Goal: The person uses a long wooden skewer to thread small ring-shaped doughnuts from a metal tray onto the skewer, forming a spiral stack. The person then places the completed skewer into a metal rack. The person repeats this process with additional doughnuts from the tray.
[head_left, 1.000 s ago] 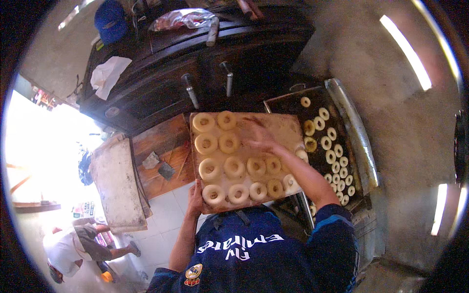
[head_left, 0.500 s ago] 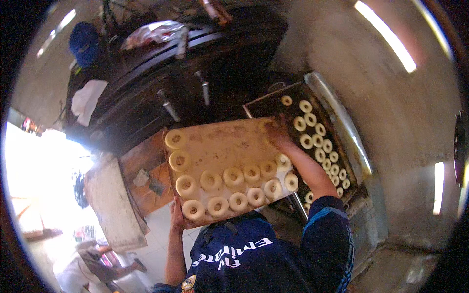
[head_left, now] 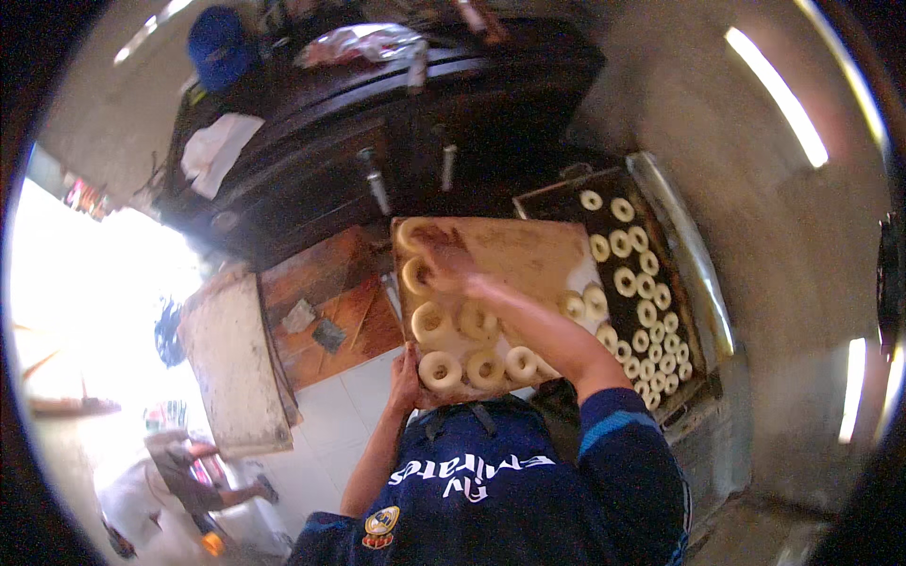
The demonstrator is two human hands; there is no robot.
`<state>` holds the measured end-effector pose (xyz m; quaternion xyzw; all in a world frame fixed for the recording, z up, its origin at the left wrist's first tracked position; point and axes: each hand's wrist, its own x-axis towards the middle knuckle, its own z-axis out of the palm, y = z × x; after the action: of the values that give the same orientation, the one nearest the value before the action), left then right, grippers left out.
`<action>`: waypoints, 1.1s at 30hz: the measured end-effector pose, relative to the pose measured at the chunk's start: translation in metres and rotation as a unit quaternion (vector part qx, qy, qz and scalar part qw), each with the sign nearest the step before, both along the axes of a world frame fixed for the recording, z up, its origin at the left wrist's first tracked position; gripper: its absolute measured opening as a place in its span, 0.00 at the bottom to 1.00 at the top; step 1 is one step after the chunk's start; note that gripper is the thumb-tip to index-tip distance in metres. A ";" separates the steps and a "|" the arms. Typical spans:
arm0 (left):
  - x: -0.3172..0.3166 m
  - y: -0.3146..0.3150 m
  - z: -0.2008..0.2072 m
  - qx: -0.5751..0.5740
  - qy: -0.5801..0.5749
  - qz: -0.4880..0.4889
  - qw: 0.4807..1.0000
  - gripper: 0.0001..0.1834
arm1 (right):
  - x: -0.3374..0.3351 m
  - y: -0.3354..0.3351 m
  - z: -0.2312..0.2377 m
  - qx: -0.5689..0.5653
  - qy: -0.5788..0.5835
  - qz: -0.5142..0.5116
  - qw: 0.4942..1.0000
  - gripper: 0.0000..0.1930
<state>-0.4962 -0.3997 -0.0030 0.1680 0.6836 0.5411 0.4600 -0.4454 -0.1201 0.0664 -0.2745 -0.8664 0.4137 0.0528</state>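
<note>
A flat board carries several pale dough rings along its left side and near edge. My left hand is closed on the board's near left corner. Across the board reaches my right arm, and my right hand is over the dough rings at the far left. Its fingers are blurred, touching or just above a dough ring; whether they grip it I cannot tell. My forearm hides some of the rings in the near row. Beyond the board's right edge, a dark rectangular vat contains many more pale rings.
A dark cabinet-like unit with metal handles stands at the far side. A worn pale board leans at the left by an orange-brown surface. Another person is at the lower left. A plain wall rises at the right.
My right hand has moved left across the board, from its far right edge by the vat to the rings at the far left. My left hand keeps its hold.
</note>
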 end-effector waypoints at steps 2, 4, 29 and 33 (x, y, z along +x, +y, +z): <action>0.004 0.003 -0.008 0.037 -0.011 -0.020 0.999 0.35 | -0.007 -0.007 0.003 0.216 -0.068 -0.023 0.974 0.32; 0.003 -0.002 -0.014 0.045 -0.125 -0.021 0.991 0.35 | 0.011 -0.001 -0.010 0.322 -0.137 -0.039 0.936 0.28; -0.056 -0.050 -0.052 0.080 -0.184 0.076 0.977 0.35 | 0.363 0.045 -0.012 0.183 -0.163 -0.112 0.963 0.26; -0.051 -0.027 -0.020 0.113 -0.215 0.045 0.969 0.39 | 0.379 0.021 -0.039 0.254 -0.243 0.058 0.934 0.34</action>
<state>-0.5469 -0.4263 -0.0226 0.0673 0.5101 0.6583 0.5495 -0.0668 -0.0995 0.0275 -0.2935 -0.9433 0.1031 -0.1160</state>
